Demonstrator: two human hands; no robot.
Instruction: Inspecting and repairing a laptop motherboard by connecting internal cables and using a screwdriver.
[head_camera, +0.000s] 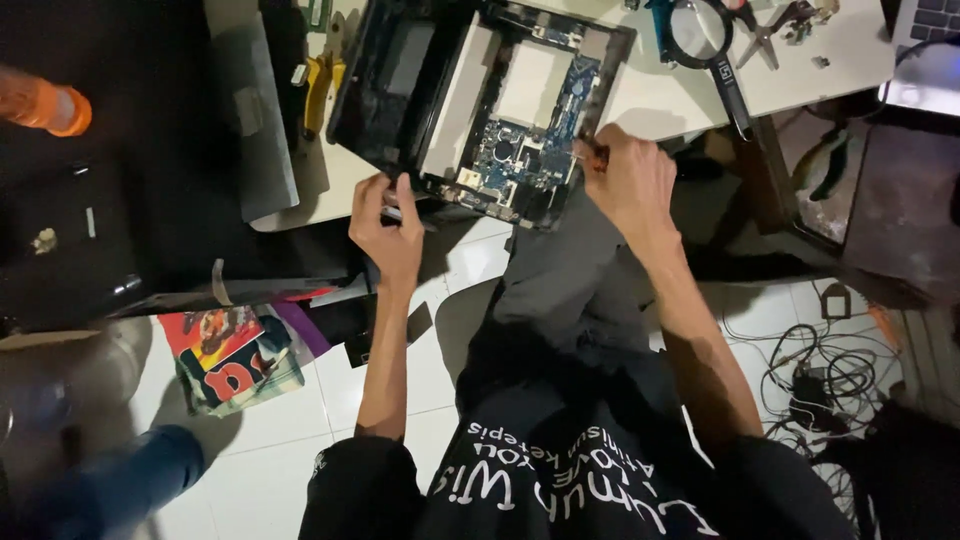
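I see the white table (800, 70) bearing an opened laptop chassis (480, 100), black-framed, its blue circuit board (525, 150) exposed inside near the front edge. My right hand (630, 185) has its fingers curled tight round a small screwdriver (590, 155) at the board's right edge. My left hand (388, 225) pinches the chassis's near corner, fingers closed. A colourful printed bag (235, 360) lies on the floor, lower left.

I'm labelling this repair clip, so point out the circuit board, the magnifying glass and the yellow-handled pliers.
circuit board (520, 150), head view, on its blue middle area.
magnifying glass (698, 28), head view, on the round lens.
yellow-handled pliers (320, 85), head view, on a yellow handle.
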